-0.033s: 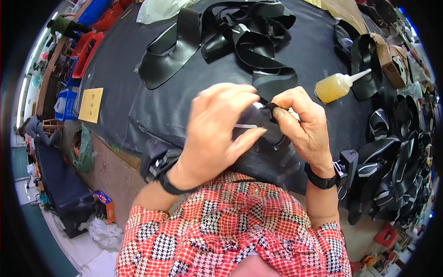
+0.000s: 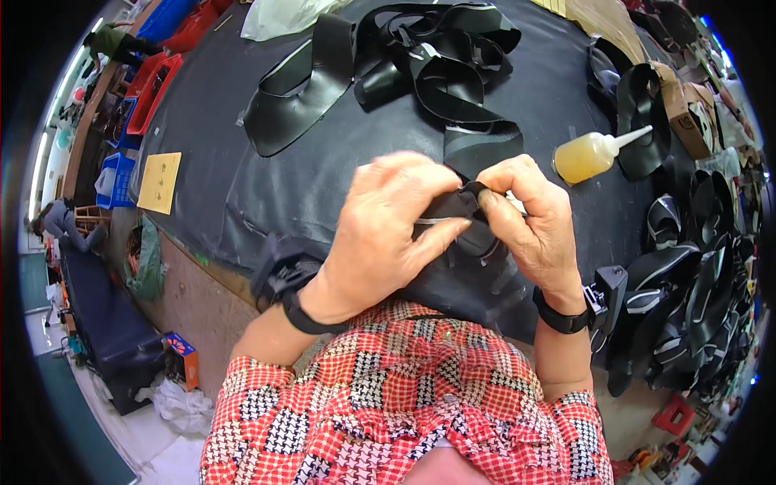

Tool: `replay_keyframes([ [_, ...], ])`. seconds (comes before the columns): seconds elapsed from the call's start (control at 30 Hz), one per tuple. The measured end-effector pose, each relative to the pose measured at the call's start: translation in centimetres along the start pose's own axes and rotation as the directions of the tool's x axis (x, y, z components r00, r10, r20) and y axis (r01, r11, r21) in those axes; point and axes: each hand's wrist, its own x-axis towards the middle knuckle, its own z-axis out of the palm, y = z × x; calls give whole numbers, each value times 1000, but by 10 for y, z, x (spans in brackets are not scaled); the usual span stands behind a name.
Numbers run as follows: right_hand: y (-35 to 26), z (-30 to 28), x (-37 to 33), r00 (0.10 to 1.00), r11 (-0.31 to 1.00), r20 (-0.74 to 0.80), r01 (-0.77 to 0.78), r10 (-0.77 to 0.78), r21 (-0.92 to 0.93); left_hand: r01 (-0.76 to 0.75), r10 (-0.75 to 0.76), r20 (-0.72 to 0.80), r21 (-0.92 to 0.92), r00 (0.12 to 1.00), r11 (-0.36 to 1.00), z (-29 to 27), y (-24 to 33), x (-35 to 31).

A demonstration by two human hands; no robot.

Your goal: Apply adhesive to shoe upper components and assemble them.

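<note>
Over the near part of the black-covered table, I hold a small black leather piece (image 2: 478, 239) with a pale edge. Thumb and forefinger of my right hand (image 2: 533, 218) pinch its folded upper edge, and a bit of white shows behind those fingers. My left hand (image 2: 388, 230) has its fingers curled around the left side of the same piece, index tip at the fold and thumb lower down. Its other fingertips are hidden. Just beyond my hands lies a heap of curved black leather pieces (image 2: 453, 85), some with pale edges.
A squeeze bottle (image 2: 584, 157) of yellowish liquid with a long nozzle lies right of my hands. More black leather pieces (image 2: 687, 299) are piled at the right, near a cardboard box (image 2: 685, 113). A yellow card (image 2: 159, 183) lies at the table's left edge. Two people are far left.
My left hand has shifted slightly right, its fingertips now at the leather piece's fold. My right hand stays nearly in place.
</note>
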Motion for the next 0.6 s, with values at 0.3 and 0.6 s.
replay_keyframes([
  [0.3,10,8,11,985,983,-7,-173,173,-59,172,-175,-38,-60,984,983,33,-18,-3],
  [0.6,36,15,12,992,975,67,-90,105,-202,644,-486,434,-385,759,662,30,-52,9],
])
